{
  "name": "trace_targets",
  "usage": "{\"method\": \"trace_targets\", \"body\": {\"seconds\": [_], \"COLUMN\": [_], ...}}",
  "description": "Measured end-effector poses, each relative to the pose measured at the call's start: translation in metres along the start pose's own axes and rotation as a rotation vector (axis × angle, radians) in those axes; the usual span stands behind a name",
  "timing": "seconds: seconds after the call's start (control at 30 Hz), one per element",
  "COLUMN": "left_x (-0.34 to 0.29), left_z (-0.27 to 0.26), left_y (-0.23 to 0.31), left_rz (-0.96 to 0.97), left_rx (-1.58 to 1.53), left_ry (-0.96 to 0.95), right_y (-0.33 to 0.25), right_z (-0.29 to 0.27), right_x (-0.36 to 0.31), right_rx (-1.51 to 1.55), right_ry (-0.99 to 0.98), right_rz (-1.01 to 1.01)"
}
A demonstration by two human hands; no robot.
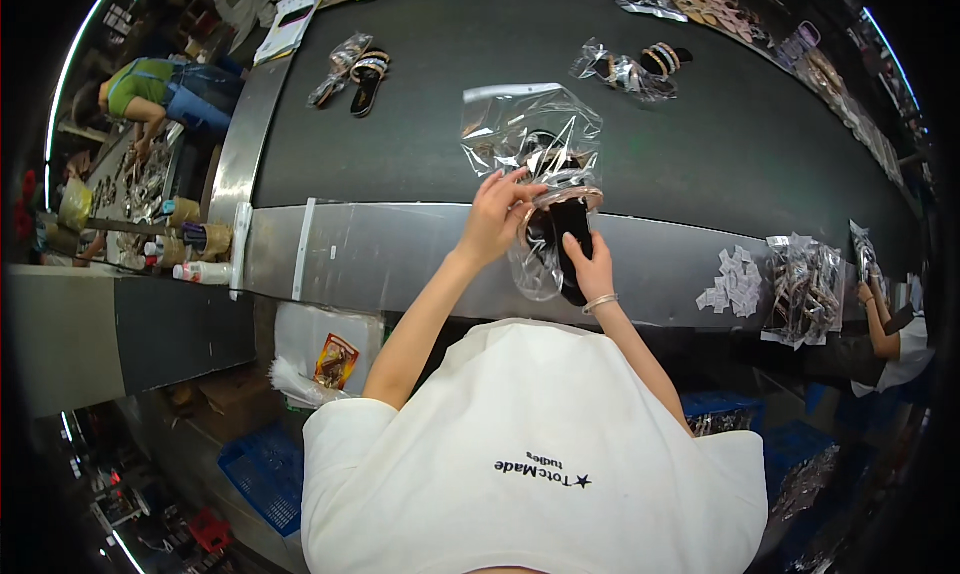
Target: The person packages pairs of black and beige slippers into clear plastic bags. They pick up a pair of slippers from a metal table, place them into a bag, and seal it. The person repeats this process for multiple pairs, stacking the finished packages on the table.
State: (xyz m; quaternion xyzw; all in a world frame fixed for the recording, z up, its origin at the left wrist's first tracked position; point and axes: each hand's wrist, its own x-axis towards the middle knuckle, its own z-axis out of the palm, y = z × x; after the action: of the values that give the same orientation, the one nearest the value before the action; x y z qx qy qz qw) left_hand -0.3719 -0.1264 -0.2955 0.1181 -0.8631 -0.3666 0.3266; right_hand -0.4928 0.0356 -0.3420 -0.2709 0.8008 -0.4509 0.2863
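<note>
Over the steel ledge at the conveyor's near edge, my right hand (592,269) grips a black-soled sandal (571,220) with a pinkish, shiny strap. Its thumb lies on the insole, while the other fingers are hidden beneath. My left hand (493,217) has its fingers closed on a clear plastic bag (500,139) beside that sandal's strap. Inside or under the crinkled film, another dark sandal with straps shows in part; glare hides just how it sits. The bag spreads away from me onto the dark belt.
On the dark conveyor belt (420,104) lie a partly bagged sandal pair (368,79) and another pair (640,71). Small white labels (735,282) and bagged sandals (803,289) rest on the ledge at right. Co-workers stand left (140,89) and far right (880,319).
</note>
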Motion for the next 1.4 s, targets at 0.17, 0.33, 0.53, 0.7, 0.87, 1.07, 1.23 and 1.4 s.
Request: {"method": "trace_targets", "body": {"seconds": [0.17, 0.33, 0.53, 0.7, 0.87, 1.07, 1.23, 1.4], "left_x": [0.022, 0.033, 0.023, 0.043, 0.005, -0.012, -0.016, -0.061], "left_z": [0.014, 0.037, 0.02, 0.043, 0.052, 0.037, 0.032, 0.089], "left_y": [0.031, 0.057, 0.064, 0.053, 0.077, 0.071, 0.047, -0.016], "left_rz": [0.137, 0.222, 0.304, -0.455, -0.248, -0.576, -0.705, -1.116], "left_rx": [0.001, 0.008, 0.104, -0.641, 0.048, -0.462, -0.884, -1.344], "left_ry": [-0.114, -0.048, -0.019, 0.505, -0.658, -0.077, -0.195, -0.111], "right_y": [-0.019, -0.022, -0.041, -0.074, -0.085, -0.096, -0.076, 0.085], "right_z": [-0.031, -0.041, -0.065, -0.083, -0.074, -0.053, -0.032, 0.017], "right_x": [-0.004, -0.001, 0.002, -0.005, 0.018, 0.023, 0.019, 0.046], "right_rx": [-0.12, -0.111, 0.366, 0.473, 0.763, 0.486, 0.58, 0.274], "right_ry": [0.136, 0.201, 0.368, 0.345, 0.347, 0.704, 0.502, 0.554], "right_rz": [-0.092, -0.094, -0.179, -0.201, -0.123, -0.071, -0.083, 0.258]}}
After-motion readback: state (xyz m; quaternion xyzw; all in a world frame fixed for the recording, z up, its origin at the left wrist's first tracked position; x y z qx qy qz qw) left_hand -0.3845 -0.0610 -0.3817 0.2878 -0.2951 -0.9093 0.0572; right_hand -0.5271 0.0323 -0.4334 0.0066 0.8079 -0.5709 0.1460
